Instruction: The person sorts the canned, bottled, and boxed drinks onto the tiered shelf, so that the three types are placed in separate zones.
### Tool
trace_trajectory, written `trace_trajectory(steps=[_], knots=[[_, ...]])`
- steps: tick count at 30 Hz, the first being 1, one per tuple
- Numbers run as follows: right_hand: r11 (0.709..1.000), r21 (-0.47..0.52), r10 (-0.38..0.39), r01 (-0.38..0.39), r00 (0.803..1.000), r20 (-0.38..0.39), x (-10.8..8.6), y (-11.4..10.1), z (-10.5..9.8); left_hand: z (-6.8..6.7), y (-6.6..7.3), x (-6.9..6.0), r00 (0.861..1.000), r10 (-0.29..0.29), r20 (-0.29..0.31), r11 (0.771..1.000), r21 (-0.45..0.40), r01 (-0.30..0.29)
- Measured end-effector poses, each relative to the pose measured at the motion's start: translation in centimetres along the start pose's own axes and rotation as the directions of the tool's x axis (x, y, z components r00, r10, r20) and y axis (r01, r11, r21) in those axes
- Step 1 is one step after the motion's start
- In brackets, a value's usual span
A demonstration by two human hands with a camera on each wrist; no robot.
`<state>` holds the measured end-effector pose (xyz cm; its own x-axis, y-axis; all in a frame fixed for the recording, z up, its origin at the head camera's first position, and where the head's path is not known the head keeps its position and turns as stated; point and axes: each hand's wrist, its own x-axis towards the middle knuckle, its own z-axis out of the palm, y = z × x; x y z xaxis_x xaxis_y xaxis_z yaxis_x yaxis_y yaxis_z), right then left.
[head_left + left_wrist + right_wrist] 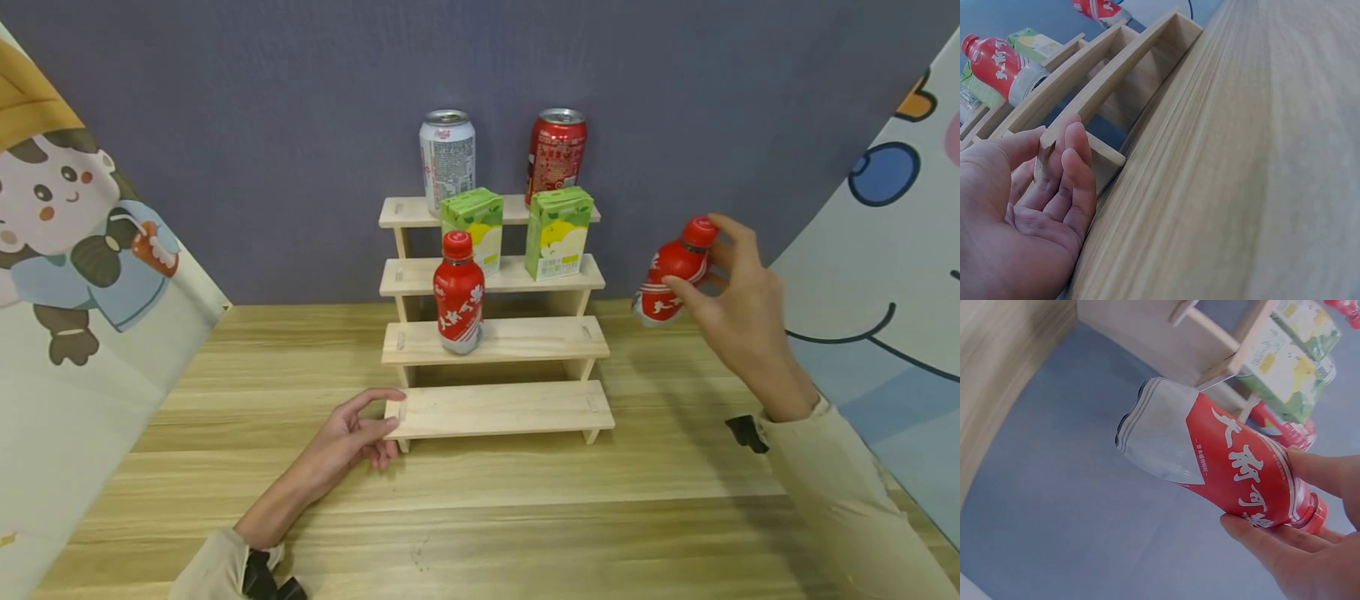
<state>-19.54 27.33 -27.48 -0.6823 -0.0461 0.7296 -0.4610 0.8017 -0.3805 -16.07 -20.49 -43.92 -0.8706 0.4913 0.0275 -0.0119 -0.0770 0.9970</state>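
Observation:
My right hand (738,308) grips a red bottle (672,275) near its cap, tilted, in the air to the right of a stepped wooden shelf (502,408). In the right wrist view the held bottle (1235,462) shows white lettering and a clear base. With thumb and fingers, my left hand (345,442) pinches the left end of the lowest step; the left wrist view shows the fingers of this hand (1041,187) under the board. A second red bottle (459,296) stands upright on the step above, left of its middle.
Two green juice cartons (480,225) stand on the third step up. On the top step are a white can (447,158) and a red can (556,154). A dark grey panel (300,167) rises behind, and cartoon-printed panels (862,275) flank the wooden table (525,533).

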Motion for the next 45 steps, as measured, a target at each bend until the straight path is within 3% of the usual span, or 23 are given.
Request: trace_trajectory(steps=[10,28,45], knots=[[0.999,0.020,-0.034,0.033,0.999,0.003,0.0,-2.5,0.2,0.0,0.1,0.0,1.000,-0.006,-0.004,1.000,-0.003,0.006],[0.992,0.119,-0.051,0.041,0.996,0.079,0.1,-6.6,1.6,0.1,0.1,-0.1,1.000,-0.007,-0.010,1.000,0.003,0.007],[0.980,0.193,-0.085,0.054,0.985,0.154,0.3,-8.1,4.3,0.2,0.1,-0.2,1.000,-0.010,-0.015,1.000,0.005,0.010]])
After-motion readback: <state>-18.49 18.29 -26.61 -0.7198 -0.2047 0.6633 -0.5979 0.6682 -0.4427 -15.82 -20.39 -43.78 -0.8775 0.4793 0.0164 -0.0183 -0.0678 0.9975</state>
